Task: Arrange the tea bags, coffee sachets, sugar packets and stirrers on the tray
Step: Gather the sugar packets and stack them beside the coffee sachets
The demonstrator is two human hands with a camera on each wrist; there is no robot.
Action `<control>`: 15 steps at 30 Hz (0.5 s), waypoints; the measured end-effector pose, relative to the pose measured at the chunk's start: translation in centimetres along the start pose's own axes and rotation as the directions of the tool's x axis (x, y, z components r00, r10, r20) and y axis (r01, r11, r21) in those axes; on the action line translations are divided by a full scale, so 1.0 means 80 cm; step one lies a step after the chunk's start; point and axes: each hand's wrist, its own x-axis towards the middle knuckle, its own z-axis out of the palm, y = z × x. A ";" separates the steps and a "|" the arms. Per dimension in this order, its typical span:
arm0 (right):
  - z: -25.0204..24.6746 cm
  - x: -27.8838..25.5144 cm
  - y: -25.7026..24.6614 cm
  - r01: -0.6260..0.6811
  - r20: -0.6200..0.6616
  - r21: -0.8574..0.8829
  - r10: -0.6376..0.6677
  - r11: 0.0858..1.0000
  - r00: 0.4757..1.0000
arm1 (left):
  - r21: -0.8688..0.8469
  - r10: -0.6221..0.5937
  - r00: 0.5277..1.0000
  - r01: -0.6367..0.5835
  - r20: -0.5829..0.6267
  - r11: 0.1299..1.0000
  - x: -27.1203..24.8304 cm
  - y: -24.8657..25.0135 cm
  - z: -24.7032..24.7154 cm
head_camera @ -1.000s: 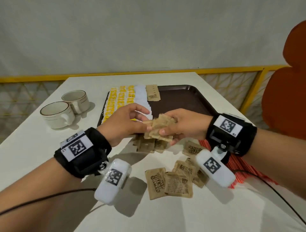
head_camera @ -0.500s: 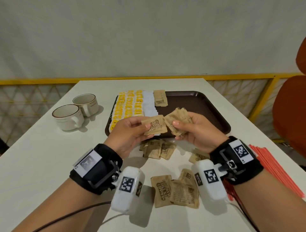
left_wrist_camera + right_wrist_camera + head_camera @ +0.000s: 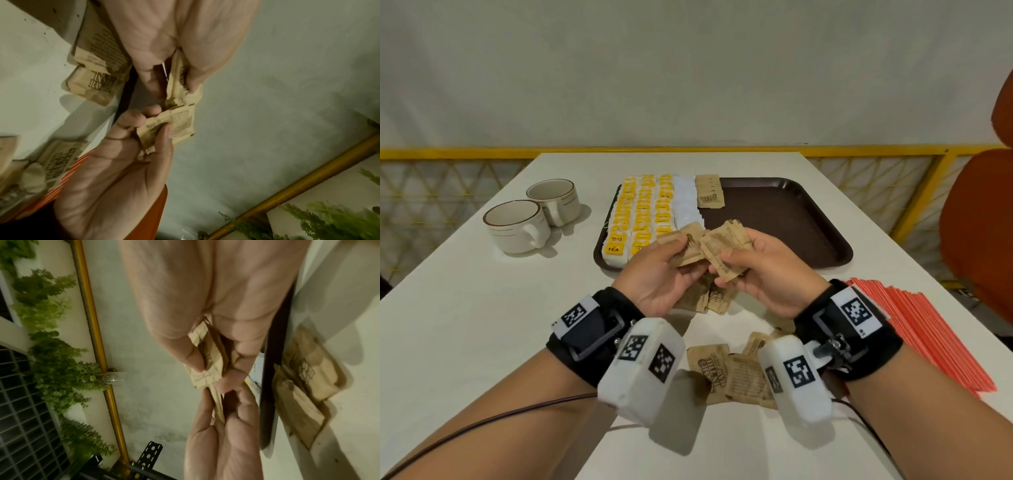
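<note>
White table (image 3: 465,325), pale wall behind, a dark tray (image 3: 791,219) at its far end. Yellow tea bags (image 3: 640,212) fill the tray's left side in rows, white sachets (image 3: 686,202) beside them, then a short row of brown sugar packets (image 3: 709,196). Both hands meet just above the tray's near edge. The right hand (image 3: 767,274) clamps a small stack of packets (image 3: 726,250) between thumb and fingers; the left hand (image 3: 654,274) pinches one packet (image 3: 685,248) against it, probably squaring the stack before laying it. More packets (image 3: 729,373) lie loose on the table under the wrists. Red stirrers (image 3: 928,335) wait at right, off the tray.
</note>
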 end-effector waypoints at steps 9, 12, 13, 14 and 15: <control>-0.003 -0.001 0.001 -0.034 -0.002 0.073 0.034 0.997 0.999 | -0.170 -0.026 0.988 0.052 0.151 0.984 -0.006 -0.007 0.000; -0.004 -0.001 0.000 -0.047 -0.055 0.036 0.049 0.998 0.997 | -0.124 -0.026 0.980 0.051 0.197 0.991 -0.011 -0.010 0.002; -0.005 -0.001 0.001 -0.047 -0.070 0.020 0.048 0.999 0.996 | -0.108 -0.032 0.977 0.056 0.210 0.993 -0.013 -0.012 0.003; -0.005 -0.001 0.001 -0.043 -0.084 0.006 0.043 0.999 0.996 | -0.093 -0.040 0.975 0.061 0.220 0.994 -0.014 -0.014 0.003; -0.006 -0.001 0.002 -0.038 -0.096 -0.008 0.037 0.999 0.995 | -0.077 -0.040 0.975 0.058 0.218 0.995 -0.015 -0.016 0.005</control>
